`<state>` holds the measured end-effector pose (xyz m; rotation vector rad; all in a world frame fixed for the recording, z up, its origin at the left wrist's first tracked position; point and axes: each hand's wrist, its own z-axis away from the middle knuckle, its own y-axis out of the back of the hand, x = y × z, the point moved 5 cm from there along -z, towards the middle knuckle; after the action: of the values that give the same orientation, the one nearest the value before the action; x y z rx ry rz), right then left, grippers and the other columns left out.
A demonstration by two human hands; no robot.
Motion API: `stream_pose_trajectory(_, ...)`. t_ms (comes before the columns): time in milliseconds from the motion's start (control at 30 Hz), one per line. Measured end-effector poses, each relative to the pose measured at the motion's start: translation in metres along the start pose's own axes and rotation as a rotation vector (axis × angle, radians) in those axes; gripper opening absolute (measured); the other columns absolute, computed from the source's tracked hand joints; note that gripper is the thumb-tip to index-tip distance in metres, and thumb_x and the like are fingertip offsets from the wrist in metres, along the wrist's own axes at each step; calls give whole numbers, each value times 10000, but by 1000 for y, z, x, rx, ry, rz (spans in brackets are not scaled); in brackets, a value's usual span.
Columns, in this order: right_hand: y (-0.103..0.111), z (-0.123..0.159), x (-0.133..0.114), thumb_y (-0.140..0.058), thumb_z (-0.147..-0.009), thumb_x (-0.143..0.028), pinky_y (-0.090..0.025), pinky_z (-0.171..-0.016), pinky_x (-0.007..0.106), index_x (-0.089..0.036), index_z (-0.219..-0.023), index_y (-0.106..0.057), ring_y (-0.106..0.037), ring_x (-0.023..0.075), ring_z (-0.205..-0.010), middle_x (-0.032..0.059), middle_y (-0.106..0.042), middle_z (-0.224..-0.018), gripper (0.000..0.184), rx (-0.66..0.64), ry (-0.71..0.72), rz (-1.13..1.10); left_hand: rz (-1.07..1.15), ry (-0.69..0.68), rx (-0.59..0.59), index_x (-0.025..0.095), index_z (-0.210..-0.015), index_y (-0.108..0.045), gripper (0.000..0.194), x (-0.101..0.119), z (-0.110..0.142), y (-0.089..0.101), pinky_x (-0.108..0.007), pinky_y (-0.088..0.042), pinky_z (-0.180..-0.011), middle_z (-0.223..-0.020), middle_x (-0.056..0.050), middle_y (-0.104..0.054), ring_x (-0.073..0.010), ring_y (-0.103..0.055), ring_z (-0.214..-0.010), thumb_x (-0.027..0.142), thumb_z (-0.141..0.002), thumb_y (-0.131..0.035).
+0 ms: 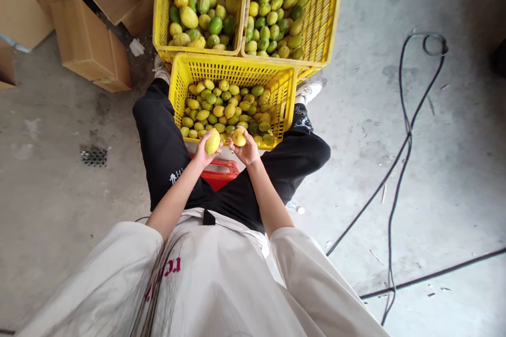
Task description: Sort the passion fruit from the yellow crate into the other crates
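Observation:
My left hand (202, 152) is closed around a yellow oval fruit (212, 141) just above the near rim of a yellow plastic crate (233, 66). My right hand (248, 150) grips a smaller round yellow fruit (239, 137) beside it. The crate sits between my knees and holds several green and yellow fruits (225, 108). Both hands hover over the crate's front edge, close together but not touching.
Two more yellow crates of fruit, one at the back left (162, 5) and one at the back right (330, 10), stand behind the near one. Cardboard boxes (89, 42) lie at the left. A black cable (403, 152) snakes across the concrete floor on the right. A red stool (219, 172) shows under me.

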<state>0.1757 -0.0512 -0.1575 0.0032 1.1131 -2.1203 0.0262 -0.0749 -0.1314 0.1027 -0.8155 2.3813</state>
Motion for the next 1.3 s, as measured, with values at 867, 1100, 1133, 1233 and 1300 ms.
stream_pose_trajectory(867,15,-8,1,-727,-959,-395,-731,-783,383,-283,-1164,-669,-794,219,-869,18,-798,-965,240,102,31,-73,14,-35,51,237,-1423,-673,374,4,4,-3,-238,-589,-628,-971,-44,-803,-165,-760,-715,286,-1066,-573)
stream_pose_trajectory(1100,13,-9,2,-760,-862,-221,-514,-492,176,-301,-1129,-640,-691,124,-690,-52,-700,-882,304,91,37,29,-10,-48,4,247,-1350,-719,359,5,1,0,-220,-454,-537,-961,-52,-787,-128,-643,-615,334,-1004,-682)
stream_pose_trajectory(1133,13,-9,3,-742,-859,-210,-493,-480,177,-296,-1107,-635,-682,127,-681,-50,-697,-872,284,93,35,36,-8,-33,-11,233,-1322,-720,340,5,2,-1,-221,-444,-518,-949,-61,-785,-135,-641,-611,343,-1005,-668)
stream_pose_trajectory(1233,14,-10,4,-689,-883,-248,-514,-508,195,-289,-1095,-633,-702,152,-705,-36,-716,-855,223,91,33,21,-8,14,-49,187,-1241,-714,337,3,6,-6,-227,-432,-459,-934,-105,-790,-164,-655,-599,378,-1067,-497)
stream_pose_trajectory(1300,14,-10,5,-641,-904,-300,-588,-584,242,-283,-1156,-641,-754,195,-804,3,-771,-926,253,81,24,-9,-4,32,-39,167,-1239,-706,388,3,8,-7,-234,-462,-456,-926,-117,-792,-183,-689,-613,352,-1087,-401)
